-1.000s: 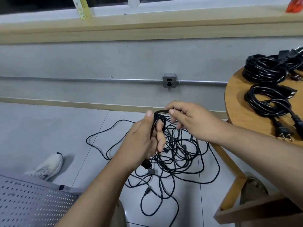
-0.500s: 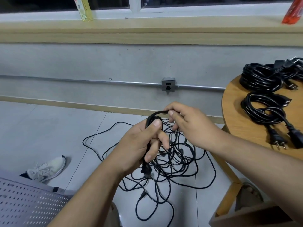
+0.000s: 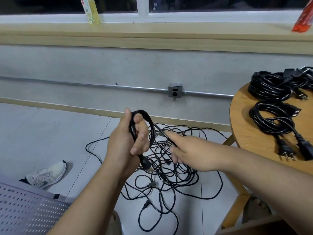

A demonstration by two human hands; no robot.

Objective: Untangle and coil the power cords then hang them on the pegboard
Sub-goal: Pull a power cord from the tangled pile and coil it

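Observation:
My left hand grips a small coil of black power cord, with the loop arching over its fingers and the plug hanging below the palm. From the coil the cord runs down to my right hand, which holds the strand low and to the right. Below both hands a tangle of thin black cords lies spread on the tiled floor. Coiled black cords with plugs rest on the round wooden table at the right.
A grey perforated board sits at the lower left. A white shoe lies on the floor beside it. A wall socket is mounted on a metal conduit. A bottle and a red packet stand on the window ledge.
My right hand has moved from the top of the coil down and to the right, drawing the cord out. My left hand has risen slightly with the coil.

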